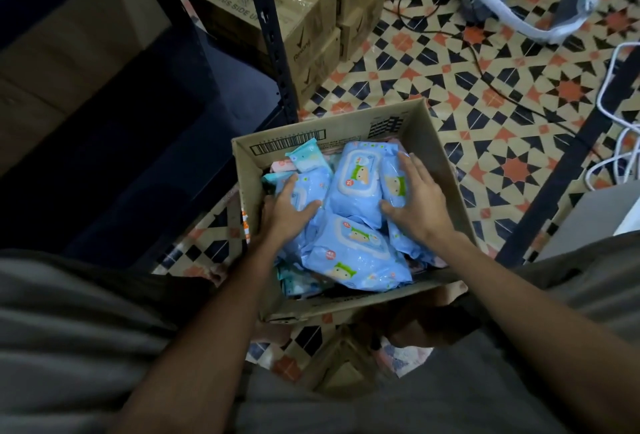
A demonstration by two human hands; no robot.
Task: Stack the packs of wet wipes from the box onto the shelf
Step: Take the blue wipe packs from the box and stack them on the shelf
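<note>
Glossy, crinkled blue plastic packs (356,184) under both hands' fingers; matt brown cardboard box (440,170) around them; dark painted metal shelf post (270,35) beyond the fingertips; smooth patterned floor tiles (502,94).

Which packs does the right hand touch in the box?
Touching. In the head view the right hand lies with spread fingers on the side pack, its thumb against the middle pack in the box.

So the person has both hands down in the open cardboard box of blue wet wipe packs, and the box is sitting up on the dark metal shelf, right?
Not quite. Both the left hand and the right hand are in the open cardboard box of blue wet wipe packs, but the head view shows the box on the patterned tile floor, beside the dark metal shelf.
</note>
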